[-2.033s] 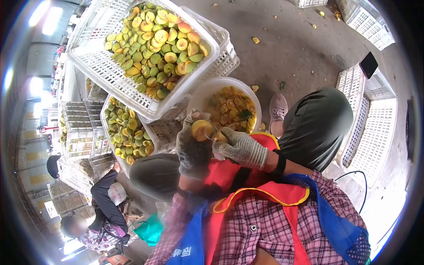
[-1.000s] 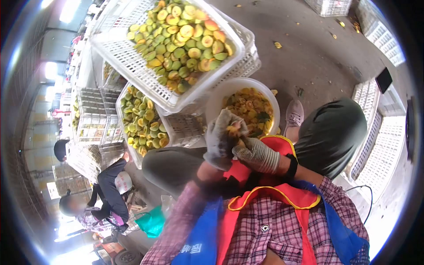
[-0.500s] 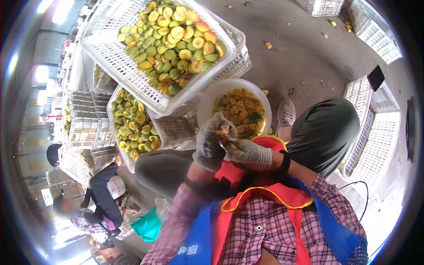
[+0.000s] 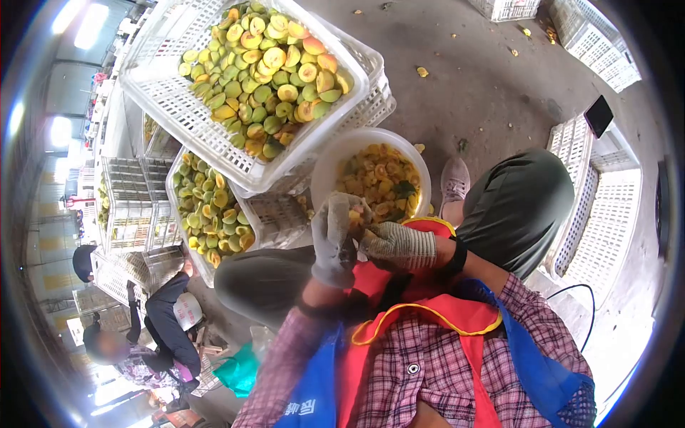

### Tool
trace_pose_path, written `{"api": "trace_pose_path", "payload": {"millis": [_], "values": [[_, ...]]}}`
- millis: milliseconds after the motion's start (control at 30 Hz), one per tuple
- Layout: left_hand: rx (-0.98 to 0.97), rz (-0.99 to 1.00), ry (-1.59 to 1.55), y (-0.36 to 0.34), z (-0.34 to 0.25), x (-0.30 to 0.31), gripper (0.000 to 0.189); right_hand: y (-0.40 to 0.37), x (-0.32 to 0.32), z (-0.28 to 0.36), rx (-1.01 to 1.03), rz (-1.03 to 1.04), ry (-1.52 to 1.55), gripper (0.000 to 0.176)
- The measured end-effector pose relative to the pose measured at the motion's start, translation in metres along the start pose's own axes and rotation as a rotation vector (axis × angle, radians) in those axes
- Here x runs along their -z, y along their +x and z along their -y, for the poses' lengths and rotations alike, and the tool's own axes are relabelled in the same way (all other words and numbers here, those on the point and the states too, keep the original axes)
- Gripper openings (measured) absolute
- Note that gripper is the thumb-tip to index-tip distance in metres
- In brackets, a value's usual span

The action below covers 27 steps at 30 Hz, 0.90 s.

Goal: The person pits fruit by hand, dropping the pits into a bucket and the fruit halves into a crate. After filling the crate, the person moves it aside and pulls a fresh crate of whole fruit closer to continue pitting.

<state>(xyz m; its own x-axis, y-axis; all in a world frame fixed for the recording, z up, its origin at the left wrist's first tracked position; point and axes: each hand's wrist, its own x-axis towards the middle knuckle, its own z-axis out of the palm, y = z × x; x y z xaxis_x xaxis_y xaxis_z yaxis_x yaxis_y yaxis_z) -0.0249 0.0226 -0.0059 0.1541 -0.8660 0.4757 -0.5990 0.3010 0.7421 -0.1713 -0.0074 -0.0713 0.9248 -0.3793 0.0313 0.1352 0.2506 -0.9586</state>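
Fingers (image 4: 330,214) of the left hand (image 4: 334,242) wrap the fruit (image 4: 354,214).

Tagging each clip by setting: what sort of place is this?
Probably a fruit-processing shed: white plastic crates heaped with halved yellow-green fruit, a tub of cut pieces beside the gloved left hand gripping one fruit piece, and stacked crates on a concrete floor.
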Motion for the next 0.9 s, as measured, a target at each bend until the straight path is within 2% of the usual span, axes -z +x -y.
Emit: {"api": "trace_pose_path", "payload": {"millis": [67,100,233,267,300,367,400,467,500,533,567,600,633,667,700,733,800,833,900], "values": [[0.754,0.265,-0.778,0.004,0.004,0.011,0.038,-0.001,0.005,0.019,0.522,0.034,-0.785,0.015],[0.867,0.278,-0.767,0.004,0.003,0.013,0.037,0.0,0.004,0.019,0.522,0.037,-0.788,0.015],[0.72,0.388,-0.93,0.001,0.014,0.012,0.038,0.004,-0.01,0.002,-0.063,0.054,0.085,0.018],[0.728,0.242,-1.102,-0.001,0.012,0.003,0.039,0.004,-0.011,0.001,-0.212,0.057,0.303,0.018],[0.73,0.093,-1.269,-0.002,0.011,-0.003,0.04,0.003,-0.012,0.002,-0.212,0.054,0.303,0.018],[0.796,0.086,-1.185,0.004,0.003,0.0,0.038,0.002,-0.012,0.01,0.009,-0.037,-0.073,0.017],[0.857,0.072,-1.099,0.006,0.0,0.001,0.037,0.007,-0.011,0.005,0.006,-0.037,-0.072,0.017],[0.901,0.055,-1.115,0.003,0.004,0.004,0.035,0.018,-0.01,-0.005,0.757,-0.261,-1.101,0.021],[0.936,0.045,-1.129,0.003,0.007,0.005,0.034,0.014,-0.008,-0.007,0.759,-0.259,-1.101,0.021],[0.936,0.045,-1.128,-0.002,0.01,0.004,0.034,0.007,-0.006,0.002,0.359,-0.134,-0.601,0.016],[0.842,-0.007,-0.962,-0.012,0.012,0.002,0.033,0.003,-0.005,0.009,-0.037,-0.008,-0.096,0.014],[0.746,-0.053,-0.798,-0.017,0.013,0.0,0.033,0.002,-0.005,0.016,-0.037,-0.009,-0.096,0.014],[0.745,-0.049,-0.798,-0.012,0.006,-0.001,0.033,0.003,-0.004,0.022,-0.216,-0.008,0.151,0.016],[0.374,-0.026,-0.385,-0.002,-0.007,0.0,0.033,0.004,-0.003,0.025,-0.392,-0.005,0.397,0.017],[0.001,-0.006,0.027,0.006,-0.019,0.0,0.033,0.004,-0.003,0.025,-0.389,-0.006,0.395,0.017],[-0.001,-0.005,0.027,0.01,-0.026,-0.001,0.033,0.003,-0.005,0.025,-0.324,-0.034,0.39,0.017],[0.276,-0.04,-0.448,0.014,-0.036,-0.002,0.03,0.001,-0.012,0.023,-0.194,-0.086,0.383,0.019],[0.276,-0.036,-0.444,0.011,-0.033,-0.002,0.03,0.001,-0.015,0.021,-0.128,-0.113,0.381,0.021],[0.434,-0.033,-0.692,0.004,-0.022,-0.004,0.029,0.0,-0.014,0.015,-0.059,-0.146,0.38,0.024]]}}
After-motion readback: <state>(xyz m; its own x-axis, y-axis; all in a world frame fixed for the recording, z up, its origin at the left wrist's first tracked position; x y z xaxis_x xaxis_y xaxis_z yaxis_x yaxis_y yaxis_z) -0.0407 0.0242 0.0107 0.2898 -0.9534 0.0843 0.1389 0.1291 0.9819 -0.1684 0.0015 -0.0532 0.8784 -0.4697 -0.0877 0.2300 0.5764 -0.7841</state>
